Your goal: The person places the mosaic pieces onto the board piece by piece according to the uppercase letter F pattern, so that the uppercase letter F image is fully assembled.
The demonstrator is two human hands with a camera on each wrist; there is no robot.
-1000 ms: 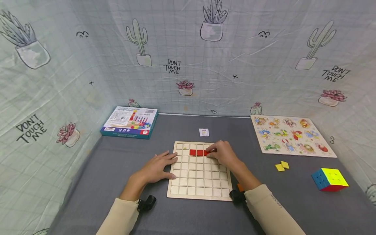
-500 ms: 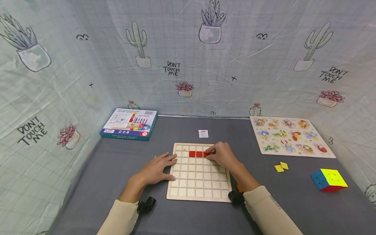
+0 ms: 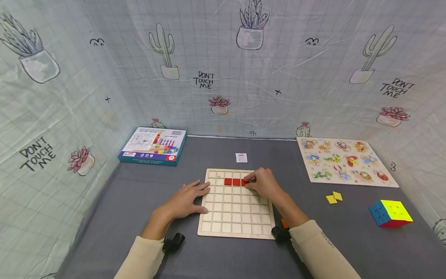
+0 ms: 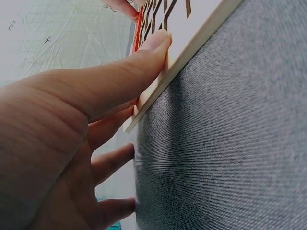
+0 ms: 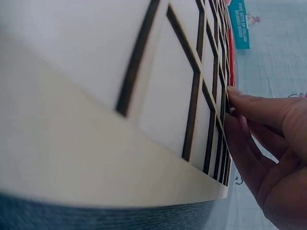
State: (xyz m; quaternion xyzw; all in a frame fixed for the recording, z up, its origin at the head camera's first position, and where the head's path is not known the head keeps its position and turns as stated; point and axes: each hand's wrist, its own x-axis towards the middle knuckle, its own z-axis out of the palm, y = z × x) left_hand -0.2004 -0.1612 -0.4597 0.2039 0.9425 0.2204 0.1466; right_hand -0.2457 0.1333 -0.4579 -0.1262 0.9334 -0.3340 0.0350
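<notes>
A square wooden grid board lies on the grey cloth, with three red tiles side by side in its second row from the back. My right hand reaches over the board's back right part, thumb and forefinger pinching the rightmost red tile, which they partly cover. In the right wrist view, the right hand has its thumb tip at the board's surface beside the red strip. Spread out at the board's left edge, my left hand steadies it; the left wrist view has the thumb resting on the rim.
A small printed card lies behind the board. At the back left is a flat game box. An insect picture board, two yellow tiles and a puzzle cube are on the right. An orange piece shows partly beneath the right forearm.
</notes>
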